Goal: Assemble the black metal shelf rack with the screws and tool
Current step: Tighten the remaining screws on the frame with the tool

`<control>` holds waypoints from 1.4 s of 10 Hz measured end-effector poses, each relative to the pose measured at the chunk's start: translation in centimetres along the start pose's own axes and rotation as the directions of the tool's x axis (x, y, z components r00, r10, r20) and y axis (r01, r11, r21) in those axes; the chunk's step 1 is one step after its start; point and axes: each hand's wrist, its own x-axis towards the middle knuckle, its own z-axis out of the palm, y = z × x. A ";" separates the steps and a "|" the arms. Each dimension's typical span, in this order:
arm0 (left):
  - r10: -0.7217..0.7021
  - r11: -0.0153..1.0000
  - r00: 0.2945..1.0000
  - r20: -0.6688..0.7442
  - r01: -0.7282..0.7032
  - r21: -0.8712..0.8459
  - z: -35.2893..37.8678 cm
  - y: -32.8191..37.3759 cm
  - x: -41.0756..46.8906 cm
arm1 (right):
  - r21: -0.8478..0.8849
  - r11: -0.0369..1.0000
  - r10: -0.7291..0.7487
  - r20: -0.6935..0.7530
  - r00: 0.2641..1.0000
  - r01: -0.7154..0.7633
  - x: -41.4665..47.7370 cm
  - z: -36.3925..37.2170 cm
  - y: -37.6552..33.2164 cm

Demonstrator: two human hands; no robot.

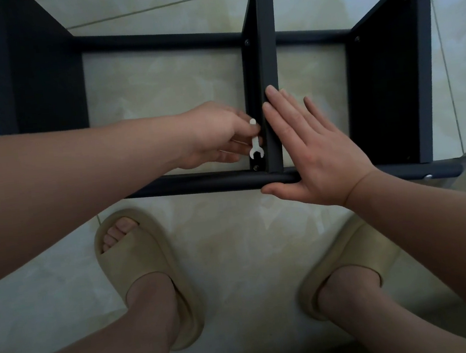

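Down on the tiled floor [232,234] lay the black metal shelf rack [388,79]. The left hand [216,135] pinched a small white wrench [255,142], its open end just above a screw [256,168] low on the middle panel [266,57]. The right hand [316,156], fingers [279,105] straight, pressed flat against that panel, thumb on the front tube [198,184].

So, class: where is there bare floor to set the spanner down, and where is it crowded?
Bare tile: between left slipper and right slipper, near side of the front tube; and the bay between left panel and middle panel. Crowded: the middle panel's near end, where left hand, spanner and right hand meet.
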 end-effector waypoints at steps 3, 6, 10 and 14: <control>0.013 1.000 0.991 -0.135 -0.016 -0.015 0.1 0.6 0.0 | -0.004 1.000 0.000 -0.003 1.000 0.000 0.0 0.1 0.0; -0.007 0.995 0.994 -0.108 -0.003 -0.096 0.4 0.9 -0.2 | 0.004 1.000 0.000 -0.009 1.000 0.000 0.0 0.1 0.0; -0.074 0.995 0.996 -0.049 0.071 -0.067 0.6 0.5 -0.3 | 0.010 1.000 0.004 0.001 1.000 -0.004 0.0 0.0 0.0; -0.095 0.993 0.995 0.038 0.097 -0.070 0.5 0.5 -0.3 | 0.003 1.000 0.005 0.005 1.000 -0.005 -0.1 0.0 0.0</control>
